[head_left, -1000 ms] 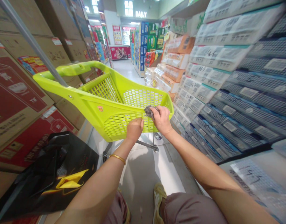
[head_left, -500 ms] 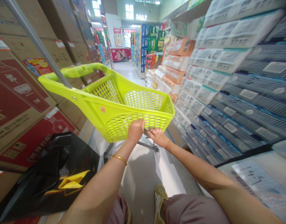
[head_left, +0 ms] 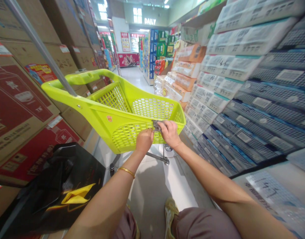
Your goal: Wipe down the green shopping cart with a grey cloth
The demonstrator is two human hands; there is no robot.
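A lime-green plastic shopping cart (head_left: 92,108) stands side-on before me, its lattice basket facing my hands. In my right hand (head_left: 170,132) is a crumpled grey rag (head_left: 156,125), pressed to the outer side of the basket just below the rim. Close to its left, my left hand (head_left: 144,139) is closed at the lattice, with the fingers hooked on the cart's side; the fingertips are partly hidden. A gold bangle (head_left: 127,172) circles my left wrist. Under the basket, the metal frame and a caster (head_left: 166,161) show.
A black bag with a yellow piece (head_left: 78,194) sits at lower left, by stacked cardboard cartons (head_left: 17,99). Packaged paper goods (head_left: 222,79) are piled along the right. A slanting metal pole (head_left: 40,46) crosses the upper left. The tiled aisle (head_left: 136,71) runs on behind the cart.
My right hand moved the rag down the cart's side to below the lattice, then back up near the rim. My left hand stayed at the lattice.
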